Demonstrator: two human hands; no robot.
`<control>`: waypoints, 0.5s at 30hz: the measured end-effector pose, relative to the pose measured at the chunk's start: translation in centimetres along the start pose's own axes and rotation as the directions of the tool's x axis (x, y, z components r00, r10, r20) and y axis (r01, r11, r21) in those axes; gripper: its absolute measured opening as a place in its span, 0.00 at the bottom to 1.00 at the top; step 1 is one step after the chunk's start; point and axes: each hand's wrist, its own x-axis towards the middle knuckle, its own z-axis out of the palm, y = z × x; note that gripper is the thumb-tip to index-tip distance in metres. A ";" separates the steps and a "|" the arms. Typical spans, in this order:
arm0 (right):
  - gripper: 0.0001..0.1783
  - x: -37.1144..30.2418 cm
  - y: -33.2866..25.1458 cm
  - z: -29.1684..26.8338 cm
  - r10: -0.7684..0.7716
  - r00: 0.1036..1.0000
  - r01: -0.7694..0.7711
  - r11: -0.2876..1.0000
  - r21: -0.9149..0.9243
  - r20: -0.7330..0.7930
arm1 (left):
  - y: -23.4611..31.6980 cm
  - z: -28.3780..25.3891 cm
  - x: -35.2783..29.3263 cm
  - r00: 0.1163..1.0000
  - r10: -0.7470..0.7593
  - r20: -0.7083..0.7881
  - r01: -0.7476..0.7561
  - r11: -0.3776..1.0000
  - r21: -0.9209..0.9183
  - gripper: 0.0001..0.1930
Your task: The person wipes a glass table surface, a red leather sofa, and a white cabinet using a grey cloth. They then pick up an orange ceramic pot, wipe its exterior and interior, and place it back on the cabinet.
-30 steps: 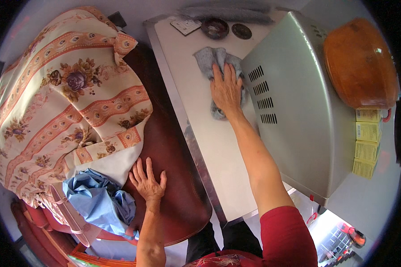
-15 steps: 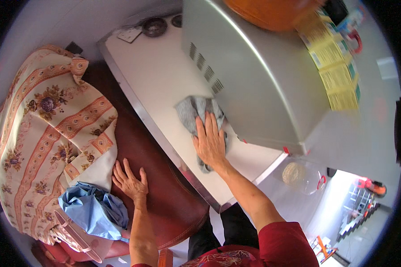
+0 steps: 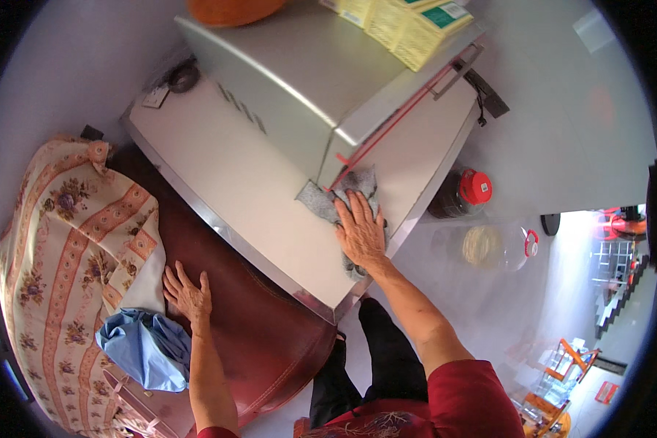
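Yellow cartons (image 3: 405, 25): a row of flat rectangular packs with green-and-white printed labels, standing on top of the metal cabinet (image 3: 306, 80) at its far right corner, partly cut off by the upper edge. Dark jar (image 3: 456, 196): round, red screw lid, on the floor just beside the white counter (image 3: 233, 190). Clear plastic jug (image 3: 500, 247): pale contents, red cap ring, on the floor near the jar. No screens or signs.

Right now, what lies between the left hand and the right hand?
In the head view, the white counter's metal edge and bare brown cushion separate the left hand from the right hand on the grey cloth.
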 end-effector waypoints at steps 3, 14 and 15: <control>0.33 0.2 0.4 0.2 -0.029 0.999 0.030 0.999 0.034 -0.037 | 3.0 -0.6 -0.4 0.989 -0.136 -0.058 0.122 0.971 -0.204 0.34; 0.28 6.6 10.2 -1.0 0.051 0.985 -0.047 0.999 0.027 -0.167 | 26.4 -2.1 -7.1 0.807 -0.536 0.246 0.581 0.794 -0.177 0.37; 0.28 7.4 11.5 -1.2 0.073 0.985 -0.069 0.997 0.035 -0.154 | 26.4 -2.0 -7.2 0.798 -0.534 0.280 0.588 0.792 -0.166 0.36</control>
